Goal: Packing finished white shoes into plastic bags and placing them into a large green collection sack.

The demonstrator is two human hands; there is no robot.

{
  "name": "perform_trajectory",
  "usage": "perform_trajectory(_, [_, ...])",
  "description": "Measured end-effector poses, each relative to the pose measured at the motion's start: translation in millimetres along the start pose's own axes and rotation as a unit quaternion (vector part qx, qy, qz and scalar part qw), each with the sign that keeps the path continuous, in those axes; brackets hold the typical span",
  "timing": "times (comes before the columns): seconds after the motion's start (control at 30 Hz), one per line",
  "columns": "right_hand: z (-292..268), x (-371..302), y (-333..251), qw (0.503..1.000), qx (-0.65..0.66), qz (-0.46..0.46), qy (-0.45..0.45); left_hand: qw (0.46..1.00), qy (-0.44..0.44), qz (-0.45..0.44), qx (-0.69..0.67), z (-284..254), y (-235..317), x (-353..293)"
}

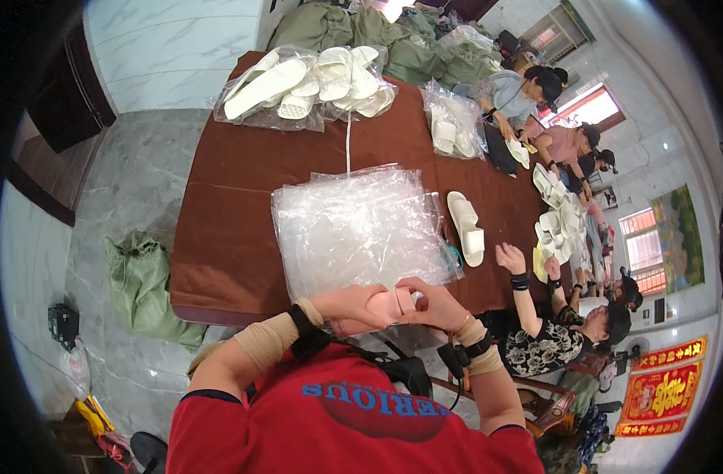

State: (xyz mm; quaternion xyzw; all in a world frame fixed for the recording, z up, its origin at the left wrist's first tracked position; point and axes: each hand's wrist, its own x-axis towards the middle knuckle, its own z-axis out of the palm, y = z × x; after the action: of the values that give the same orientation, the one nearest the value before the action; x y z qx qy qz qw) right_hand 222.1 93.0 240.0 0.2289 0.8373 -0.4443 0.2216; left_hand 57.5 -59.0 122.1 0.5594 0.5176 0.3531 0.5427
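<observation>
Both hands meet at the near edge of the brown table (219, 237): the left hand (353, 304) and the right hand (433, 304) each keep a closed grip on a pink slipper (389, 304), held just above the person's lap and just in front of the stack of clear plastic bags (353, 225). Judging by the bagged white slippers (298, 79) at the far end, the step in hand looks like readying this slipper for bagging. The next move would call for freeing one hand to lift and open the top bag while the other keeps the slipper steady.
</observation>
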Motion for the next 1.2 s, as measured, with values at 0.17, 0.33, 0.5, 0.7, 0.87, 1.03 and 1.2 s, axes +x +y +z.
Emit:
perform_trajectory(0.17, [-15.5, -3.6, 11.7, 0.975, 0.072, -0.199, 0.072, 0.98, -0.001, 0.068, -0.189, 3.3, -45.3, 3.0])
perform_trajectory(0.33, [-15.7, -1.2, -1.0, 0.99, -0.028, -0.135, 0.03, 0.975, 0.01, 0.082, -0.205, 1.4, -36.4, 0.0])
perform_trajectory(0.5, [-5.7, 2.2, -8.3, 0.987, -0.003, -0.15, 0.058, 0.978, 0.008, 0.095, -0.185, 1.4, -30.4, 3.9])
perform_trajectory(0.7, [5.9, 13.1, -2.1, 0.976, -0.109, -0.166, 0.092, 0.995, 0.021, 0.048, -0.079, -3.4, -10.6, -1.1])
perform_trajectory(0.87, [14.0, 20.4, 15.7, 0.964, -0.247, -0.028, 0.092, 0.998, 0.038, 0.037, -0.017, -1.4, -9.6, 0.8])
perform_trajectory(1.03, [5.9, 22.6, 4.2, 0.958, -0.196, -0.161, 0.132, 0.994, 0.055, 0.028, -0.088, -1.4, -21.2, -4.0])
perform_trajectory(1.2, [8.3, 31.3, 29.8, 0.989, -0.124, -0.078, 0.006, 0.996, 0.041, 0.044, -0.06, 0.9, -31.0, 2.1])
